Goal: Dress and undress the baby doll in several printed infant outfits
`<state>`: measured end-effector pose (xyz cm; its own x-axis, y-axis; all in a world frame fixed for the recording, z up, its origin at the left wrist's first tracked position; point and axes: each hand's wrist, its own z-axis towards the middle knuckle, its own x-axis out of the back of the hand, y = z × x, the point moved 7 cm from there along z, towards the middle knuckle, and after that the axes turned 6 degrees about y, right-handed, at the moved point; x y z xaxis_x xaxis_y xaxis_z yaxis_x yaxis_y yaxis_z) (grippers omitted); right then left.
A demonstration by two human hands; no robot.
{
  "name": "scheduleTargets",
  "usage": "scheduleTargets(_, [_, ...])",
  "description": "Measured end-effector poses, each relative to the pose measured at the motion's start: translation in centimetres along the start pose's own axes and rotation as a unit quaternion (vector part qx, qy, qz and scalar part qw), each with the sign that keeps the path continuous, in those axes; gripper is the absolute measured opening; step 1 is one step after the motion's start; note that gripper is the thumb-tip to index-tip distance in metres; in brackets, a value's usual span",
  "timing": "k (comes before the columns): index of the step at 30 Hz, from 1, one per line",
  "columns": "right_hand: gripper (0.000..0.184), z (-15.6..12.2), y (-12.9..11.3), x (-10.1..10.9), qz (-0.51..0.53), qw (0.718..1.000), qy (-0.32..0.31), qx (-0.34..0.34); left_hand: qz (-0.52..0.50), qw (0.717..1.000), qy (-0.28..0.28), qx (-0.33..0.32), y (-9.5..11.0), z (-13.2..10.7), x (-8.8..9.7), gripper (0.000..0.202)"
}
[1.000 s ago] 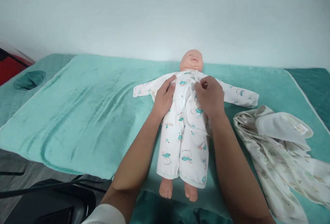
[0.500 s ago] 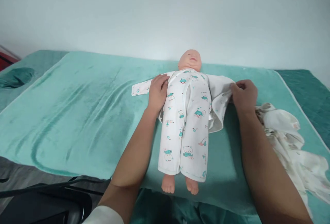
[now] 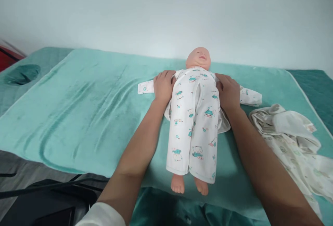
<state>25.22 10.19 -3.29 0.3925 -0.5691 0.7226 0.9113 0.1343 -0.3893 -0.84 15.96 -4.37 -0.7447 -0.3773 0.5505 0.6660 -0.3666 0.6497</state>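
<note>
A baby doll (image 3: 199, 57) lies face up on a teal towel (image 3: 85, 108), dressed in a white printed romper (image 3: 195, 128) with bare feet showing at the bottom. My left hand (image 3: 163, 86) rests curled on the doll's shoulder on the left side of the view, over the sleeve. My right hand (image 3: 229, 92) lies against the other side of the doll's chest, fingers wrapped round the romper's edge there. A loose flap of white cloth sticks out under my right wrist.
A crumpled cream printed garment (image 3: 288, 135) lies on the towel at the right. A dark green cloth lump (image 3: 22, 74) sits far left near a red object (image 3: 7, 59). A black chair (image 3: 49, 201) stands below the table's front edge. A pale wall rises behind.
My right hand pulled the romper's flap out to the right, then came back in to the doll's side. The left hand stayed on the shoulder. The view shifted slightly.
</note>
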Motion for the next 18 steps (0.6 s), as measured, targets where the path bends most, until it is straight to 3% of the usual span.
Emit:
scheduleTargets(6, [0.043, 1.9, 2.1, 0.1, -0.084, 0.993, -0.028, -0.072, 0.026, 1.0, 0.007, 0.014, -1.3, 1.1, 0.1, 0.027])
scheduleTargets(11, [0.038, 2.2, 5.4, 0.8, -0.073, 0.983, -0.04, -0.163, -0.004, 1.0, 0.016, -0.017, -1.5, 0.8, 0.9, 0.027])
scheduleTargets(13, [0.037, 1.6, 4.8, 1.4, -0.057, 0.989, 0.001, -0.135, -0.026, 0.999, 0.014, -0.046, -0.6, 0.4, 1.2, 0.028])
scheduleTargets(16, [0.039, 0.2, 1.7, 2.2, -0.029, 0.996, 0.077, -0.037, -0.045, 0.996, -0.026, -0.072, 0.8, -0.1, 0.8, 0.03])
scheduleTargets(18, [0.042, -0.7, -0.2, 2.0, 0.019, 0.997, 0.069, 0.009, -0.043, 0.994, -0.062, -0.076, 1.2, -0.2, 0.2, 0.031])
